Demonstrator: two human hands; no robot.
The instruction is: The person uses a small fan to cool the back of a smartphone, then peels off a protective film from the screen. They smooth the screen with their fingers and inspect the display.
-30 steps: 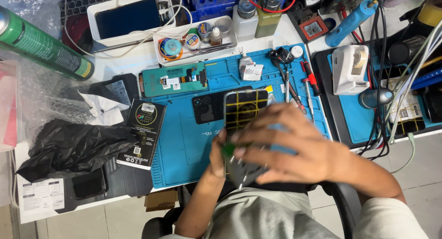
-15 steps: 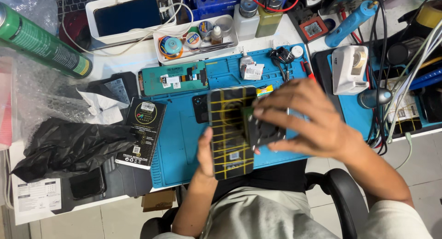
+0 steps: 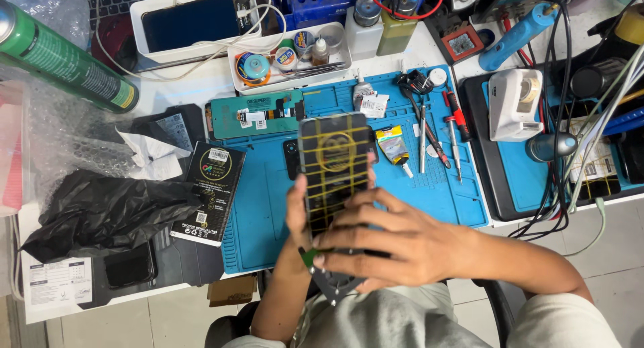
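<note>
The fingers (image 3: 349,217) of the right hand (image 3: 402,244) are spread and curled over the lower end of a dark phone panel with a yellow grid on it (image 3: 333,167), pinching it from the right, low in the middle of the frame. The left hand (image 3: 297,214) grasps the same panel from the left, thumb on its edge; the rest of that hand is hidden behind it. A small green piece (image 3: 309,257) shows at the right fingertips, though I cannot tell what it is.

The panel is held in the air, above the near edge of the blue mat (image 3: 268,220) and partly over the lap. My judgement is that a loosened pinch here would let it fall past the bench edge rather than onto the mat. Flexing between the two hands could also crack or kink so thin a part.

Just beyond, the mat carries a small yellow tube (image 3: 392,147), tweezers and screwdrivers (image 3: 436,130); lowering the panel blind could scrape it on those tips. At centre left, a black box (image 3: 210,190) lies on the mat edge. Further up lies a teal panel (image 3: 251,114), then a white tray of small pots (image 3: 288,56). At the right of the frame, hanging cables (image 3: 570,180) could snag a sweeping elbow.
</note>
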